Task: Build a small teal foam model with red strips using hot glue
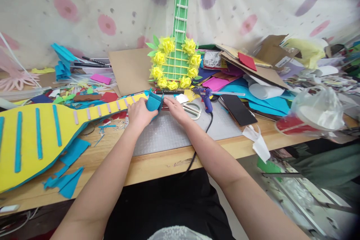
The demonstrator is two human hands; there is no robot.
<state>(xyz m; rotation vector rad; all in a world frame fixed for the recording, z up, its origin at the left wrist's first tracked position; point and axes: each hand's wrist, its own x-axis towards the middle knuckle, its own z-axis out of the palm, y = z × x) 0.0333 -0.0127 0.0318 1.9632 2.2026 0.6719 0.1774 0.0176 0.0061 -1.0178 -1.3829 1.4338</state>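
Note:
A yellow toy guitar [46, 135] with blue strips on its body and pale pink strips along its neck lies on the left, its edge lined in blue. At the end of its neck is a folded blue felt piece [153, 102]. My left hand [140, 113] is closed around the neck end, thumb pressed on the blue felt. From the other side, my right hand [174, 108] pinches the felt's right edge with its fingertips. Part of those fingers is hidden. Scissors [194, 110] lie just right of my right hand, beside a purple glue gun [206, 99].
A green toy guitar [180, 26] with yellow flowers stands against the backdrop. A grey cutting mat [160, 138] lies under my hands. Right are a phone [238, 109], a plastic-bagged cup [312, 112] and piled felt. The glue gun's cord [194, 157] crosses the table edge. Blue scraps [67, 183] lie left.

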